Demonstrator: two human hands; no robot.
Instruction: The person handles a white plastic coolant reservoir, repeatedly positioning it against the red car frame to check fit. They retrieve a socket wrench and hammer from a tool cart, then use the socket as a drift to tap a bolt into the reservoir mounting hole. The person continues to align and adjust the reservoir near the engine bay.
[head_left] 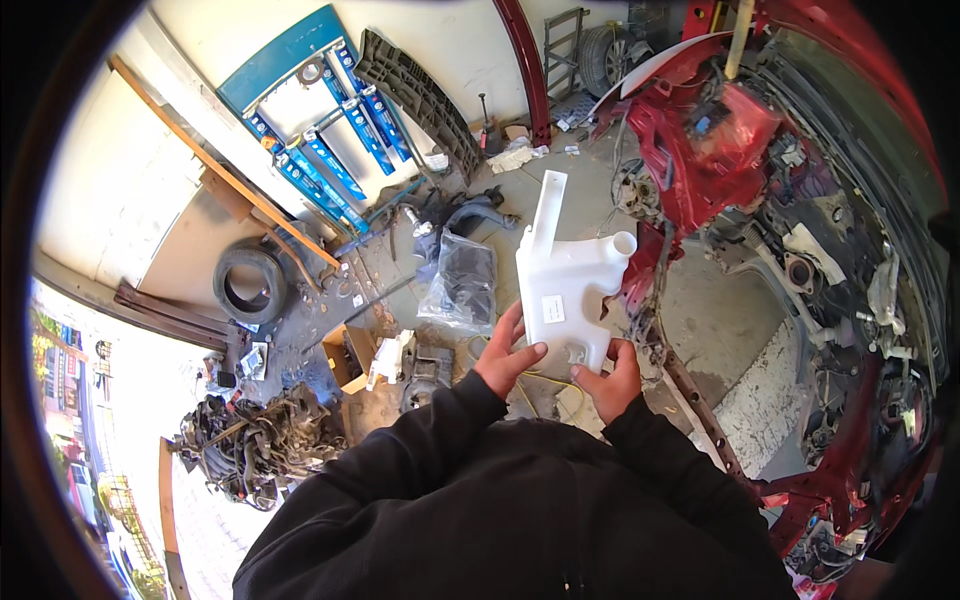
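Your left grip (507, 358) pinches the white tank (572, 275) at its lower left edge, thumb on the near face and fingers curled behind. Your right grip (612, 380) pinches it at the lower right leg, thumb near the bottom end and fingers round the outer side. Holding it low on both sides probably steadies the hollow shape while leaving the label (553, 309), the long spout (547, 215) and the round neck (622, 244) uncovered; the label faces you, which seems to suit looking it over.

The tank lies between your two grips and mostly beyond them, its body and spout reaching away from you, only the lower end within your fingers. It is held up off the floor (520, 190), in front of your chest, to the left of the red car (715, 150). Past your left grip lies a bagged part (462, 285), perhaps wrapped against dirt; the box (343, 362), engine parts (262, 440) and tyre (228, 290) sit farther left, likely to keep them out of your way
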